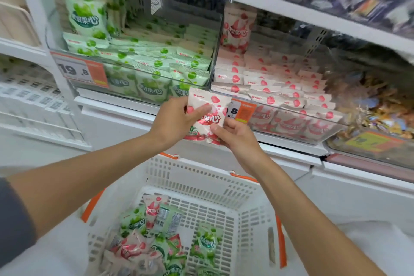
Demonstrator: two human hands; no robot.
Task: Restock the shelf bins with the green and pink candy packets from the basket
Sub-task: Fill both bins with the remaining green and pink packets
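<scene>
One pink packet (208, 116) | left grip (177, 119) holds its left edge | right grip (237, 139) holds its bottom corner

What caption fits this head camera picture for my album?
Left hand and right hand hold a pink-and-white plastic candy packet before the clear pink-packet shelf bin, above a white plastic basket.

Price tag (78, 71) on green bin (134, 68) reads 19.8; pink packet (207, 116) shows 果心.

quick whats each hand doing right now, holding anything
left hand: holding the pink candy packet, thumb across its front
right hand: holding the same packet at its lower right corner
</scene>
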